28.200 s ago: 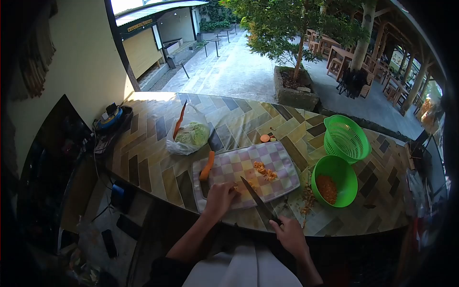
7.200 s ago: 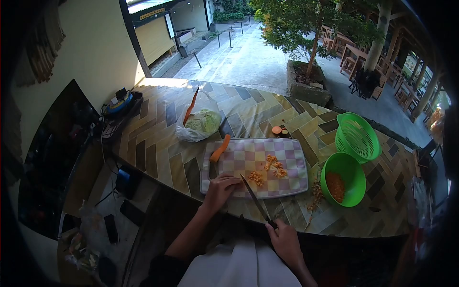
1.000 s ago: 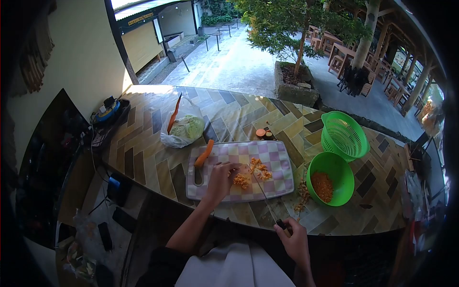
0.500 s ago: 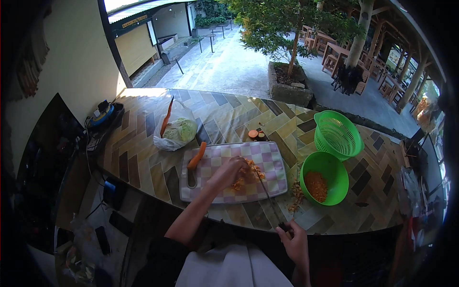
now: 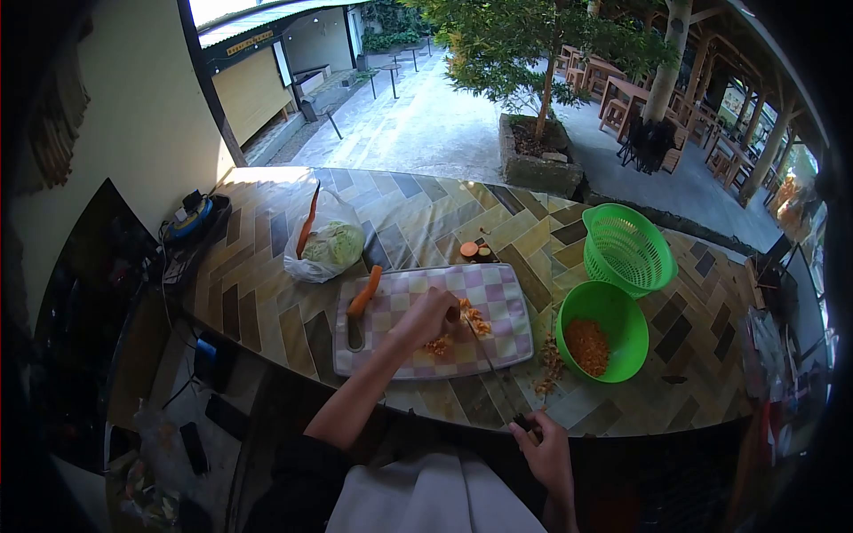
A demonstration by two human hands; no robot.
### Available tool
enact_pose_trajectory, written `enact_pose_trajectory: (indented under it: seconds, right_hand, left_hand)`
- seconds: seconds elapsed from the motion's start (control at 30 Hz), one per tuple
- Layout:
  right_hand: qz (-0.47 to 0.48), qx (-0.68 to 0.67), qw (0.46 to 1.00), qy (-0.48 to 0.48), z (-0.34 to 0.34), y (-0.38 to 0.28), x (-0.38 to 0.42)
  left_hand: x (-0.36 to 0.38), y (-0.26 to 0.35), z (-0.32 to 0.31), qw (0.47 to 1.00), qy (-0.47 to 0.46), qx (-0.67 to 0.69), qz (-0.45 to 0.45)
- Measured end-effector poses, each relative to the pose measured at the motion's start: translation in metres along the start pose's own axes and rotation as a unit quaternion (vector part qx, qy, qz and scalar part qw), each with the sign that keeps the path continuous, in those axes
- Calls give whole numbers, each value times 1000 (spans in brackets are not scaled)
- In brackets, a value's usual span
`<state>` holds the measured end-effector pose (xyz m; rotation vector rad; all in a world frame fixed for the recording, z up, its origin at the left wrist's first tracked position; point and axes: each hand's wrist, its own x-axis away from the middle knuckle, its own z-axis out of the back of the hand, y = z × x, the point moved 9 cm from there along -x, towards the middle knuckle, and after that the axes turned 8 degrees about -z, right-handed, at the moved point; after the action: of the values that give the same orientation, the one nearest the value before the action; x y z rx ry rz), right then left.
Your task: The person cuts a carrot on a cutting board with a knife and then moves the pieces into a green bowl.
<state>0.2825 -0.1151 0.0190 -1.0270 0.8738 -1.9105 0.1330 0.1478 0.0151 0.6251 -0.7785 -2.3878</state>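
My right hand (image 5: 544, 447) is wrapped around the dark handle of a knife (image 5: 487, 357), whose long blade slants up and left over the cutting board. My left hand (image 5: 433, 313) is curled closed beside the blade's tip; whatever its fingers hold is hidden. Small chopped orange carrot pieces (image 5: 476, 322) lie on both sides of that hand. The cutting board (image 5: 391, 355) has a pink and white checked pattern and a handle slot at its left. A whole peeled carrot (image 5: 366, 291) rests along the board's left side.
Right of the board stand a green bowl (image 5: 633, 333) with chopped carrot and a green strainer basket (image 5: 656, 262). Peelings (image 5: 547, 371) lie beside the bowl. Behind the board are cut carrot ends (image 5: 470, 249) and a plastic bag (image 5: 309, 266) holding cabbage, with another carrot upright.
My left hand has shifted slightly at the blade's tip and its fingers look more tightly curled. The right hand and knife have moved very slightly.
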Motion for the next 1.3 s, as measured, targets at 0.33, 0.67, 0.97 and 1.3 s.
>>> enact_pose_trajectory:
  seconds: [0.33, 0.67, 0.97, 1.3]
  right_hand:
    - [19, 4, 1000, 8, 3, 4, -6]
    - [26, 17, 999, -40, -15, -7, -13]
    - [91, 116, 986, -81, -52, -25, -14]
    - [55, 91, 990, -89, -57, -19, -16]
  left_hand:
    - [0, -16, 5, 990, 56, 82, 96]
    - [75, -25, 56, 966, 137, 131, 174]
    - [129, -2, 48, 970, 223, 46, 81]
    - [131, 15, 55, 981, 173, 38, 80]
